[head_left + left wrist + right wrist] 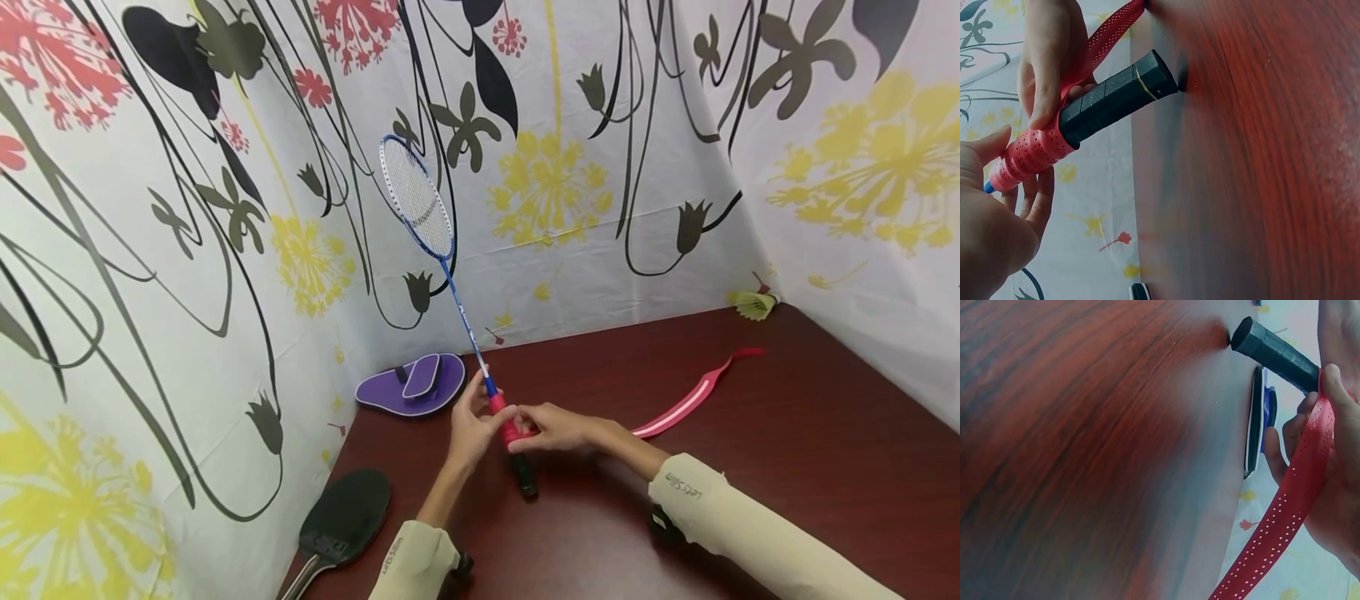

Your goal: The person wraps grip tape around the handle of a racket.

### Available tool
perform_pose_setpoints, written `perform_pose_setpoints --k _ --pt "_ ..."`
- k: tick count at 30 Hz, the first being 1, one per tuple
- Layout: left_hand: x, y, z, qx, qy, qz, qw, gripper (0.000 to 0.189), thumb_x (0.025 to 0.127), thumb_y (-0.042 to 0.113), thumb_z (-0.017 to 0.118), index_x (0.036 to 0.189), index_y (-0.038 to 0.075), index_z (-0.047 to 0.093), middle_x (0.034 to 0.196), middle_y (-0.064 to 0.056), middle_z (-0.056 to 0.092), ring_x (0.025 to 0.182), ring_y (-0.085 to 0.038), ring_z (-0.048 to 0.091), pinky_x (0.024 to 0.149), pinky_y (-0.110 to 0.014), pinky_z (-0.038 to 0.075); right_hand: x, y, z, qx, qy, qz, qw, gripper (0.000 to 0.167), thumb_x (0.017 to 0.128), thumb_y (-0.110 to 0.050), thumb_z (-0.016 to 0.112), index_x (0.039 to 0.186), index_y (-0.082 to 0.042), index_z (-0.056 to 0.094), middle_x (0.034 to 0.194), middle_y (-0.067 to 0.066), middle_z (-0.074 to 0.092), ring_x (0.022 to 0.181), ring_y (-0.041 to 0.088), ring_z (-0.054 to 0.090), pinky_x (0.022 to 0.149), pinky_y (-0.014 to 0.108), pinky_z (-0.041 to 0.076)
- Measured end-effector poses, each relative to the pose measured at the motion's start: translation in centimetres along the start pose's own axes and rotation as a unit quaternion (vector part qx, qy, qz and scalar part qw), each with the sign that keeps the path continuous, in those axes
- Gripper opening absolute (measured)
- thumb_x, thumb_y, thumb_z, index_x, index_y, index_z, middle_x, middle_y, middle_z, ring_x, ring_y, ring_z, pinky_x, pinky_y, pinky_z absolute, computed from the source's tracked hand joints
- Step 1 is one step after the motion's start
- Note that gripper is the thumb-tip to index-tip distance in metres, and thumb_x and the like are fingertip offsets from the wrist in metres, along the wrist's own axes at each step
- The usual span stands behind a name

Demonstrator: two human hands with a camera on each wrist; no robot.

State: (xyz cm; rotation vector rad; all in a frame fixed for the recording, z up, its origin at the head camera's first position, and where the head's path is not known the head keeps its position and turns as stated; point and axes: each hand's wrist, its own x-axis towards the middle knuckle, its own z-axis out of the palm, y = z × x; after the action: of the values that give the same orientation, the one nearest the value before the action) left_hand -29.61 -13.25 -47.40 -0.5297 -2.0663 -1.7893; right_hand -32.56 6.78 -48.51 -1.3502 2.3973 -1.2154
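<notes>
A blue badminton racket [465, 321] leans up and away, its white-strung head towards the back cloth. The butt of its black handle [1116, 97] points down at the table. Perforated red grip tape [1032, 153] winds round the upper handle, while the lower part shows black. My left hand [468, 433] holds the racket around the wrapped section, thumb on one side and fingers on the other. My right hand [558, 429] pinches the tape at the lower edge of the winding. From there the loose tape [1279, 519] trails off across the table to the right.
A purple paddle case [390, 392] lies at the back left of the dark red table [825, 467]. Nearer, at the left edge, is a black table tennis paddle [348, 512]. A yellow shuttlecock [753, 304] sits in the far right corner. Patterned cloth [660, 108] encloses the table.
</notes>
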Motion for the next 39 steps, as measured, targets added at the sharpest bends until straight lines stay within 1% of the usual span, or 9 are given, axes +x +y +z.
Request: perform_pose_setpoints --k 8,16,20,24,28,31,33,35,39 --pt "-0.2 0.3 -0.4 0.009 -0.007 -0.014 0.9998 0.082 0.084 0.000 0.085 0.156 0.008 0.047 0.105 -0.018 0.068 0.089 -0.019 0.068 0.083 -0.028 0.058 -0.2 -0.3 0.0 0.019 -0.024 0.020 0.9993 0.037 0.099 -0.035 0.072 0.124 -0.014 0.056 0.081 -0.006 0.053 0.071 0.005 0.050 0.065 0.021 0.042" --pt "-0.2 0.5 -0.6 0.031 0.001 -0.022 0.9993 0.082 0.082 0.003 0.088 0.155 0.009 0.049 0.104 -0.018 0.074 0.095 -0.027 0.070 0.083 -0.023 0.057 -0.2 -0.4 0.2 0.002 -0.017 0.014 0.9998 0.034 0.098 -0.036 0.074 0.116 -0.012 0.059 0.080 -0.008 0.053 0.070 0.004 0.049 0.064 0.020 0.041" --pt "-0.3 0.7 -0.7 0.026 -0.005 -0.017 0.9995 0.084 0.082 0.000 0.086 0.156 0.007 0.046 0.107 -0.021 0.074 0.096 -0.032 0.071 0.088 -0.026 0.057 -0.2 -0.2 -0.1 0.004 -0.009 0.011 0.9999 0.029 0.097 -0.036 0.075 0.111 -0.013 0.063 0.080 -0.010 0.061 0.069 0.003 0.054 0.064 0.020 0.046" --pt "-0.5 0.8 -1.1 -0.001 -0.004 -0.020 0.9998 0.084 0.083 -0.007 0.082 0.157 0.004 0.043 0.109 -0.027 0.072 0.098 -0.036 0.071 0.094 -0.040 0.057 -0.4 0.2 -0.8 0.009 -0.012 0.005 0.9999 0.016 0.097 -0.033 0.076 0.103 -0.018 0.073 0.081 -0.009 0.072 0.070 0.003 0.062 0.065 0.021 0.052" --pt "-0.7 0.7 -1.4 -0.022 -0.012 -0.028 0.9993 0.085 0.084 -0.012 0.079 0.158 0.001 0.039 0.113 -0.034 0.069 0.103 -0.041 0.070 0.097 -0.047 0.056 -0.9 0.5 -1.3 0.009 -0.018 -0.010 0.9997 0.012 0.098 -0.028 0.075 0.105 -0.020 0.080 0.088 -0.008 0.078 0.076 0.009 0.070 0.067 0.021 0.055" --pt "-0.8 0.8 -1.6 -0.023 -0.026 -0.033 0.9989 0.084 0.086 -0.011 0.077 0.159 0.005 0.039 0.116 -0.036 0.068 0.108 -0.043 0.069 0.097 -0.041 0.056 -1.2 0.5 -1.6 0.009 -0.023 -0.018 0.9995 0.015 0.099 -0.027 0.074 0.108 -0.017 0.080 0.093 -0.008 0.078 0.080 0.015 0.073 0.068 0.021 0.055" --pt "-0.8 0.9 -1.7 -0.024 -0.037 -0.030 0.9986 0.083 0.087 -0.010 0.076 0.159 0.007 0.038 0.116 -0.037 0.067 0.111 -0.048 0.066 0.096 -0.037 0.056 -1.3 0.3 -1.7 0.011 -0.023 -0.020 0.9995 0.016 0.099 -0.026 0.073 0.110 -0.016 0.080 0.095 -0.006 0.079 0.080 0.017 0.072 0.068 0.020 0.054" --pt "-0.8 0.9 -1.7 -0.029 -0.048 -0.021 0.9982 0.083 0.088 -0.010 0.075 0.160 0.008 0.037 0.116 -0.036 0.067 0.112 -0.054 0.062 0.093 -0.032 0.057 -1.3 0.2 -1.8 0.015 -0.023 -0.019 0.9995 0.016 0.099 -0.023 0.073 0.110 -0.014 0.080 0.096 -0.002 0.079 0.082 0.022 0.073 0.068 0.020 0.054" --pt "-0.7 1.0 -1.8 -0.034 -0.063 -0.008 0.9974 0.083 0.090 -0.010 0.073 0.162 0.009 0.035 0.117 -0.035 0.067 0.114 -0.057 0.060 0.091 -0.025 0.056 -1.3 0.0 -1.8 0.027 -0.024 -0.016 0.9992 0.014 0.099 -0.019 0.072 0.110 -0.012 0.079 0.098 0.000 0.079 0.088 0.028 0.075 0.072 0.021 0.056"
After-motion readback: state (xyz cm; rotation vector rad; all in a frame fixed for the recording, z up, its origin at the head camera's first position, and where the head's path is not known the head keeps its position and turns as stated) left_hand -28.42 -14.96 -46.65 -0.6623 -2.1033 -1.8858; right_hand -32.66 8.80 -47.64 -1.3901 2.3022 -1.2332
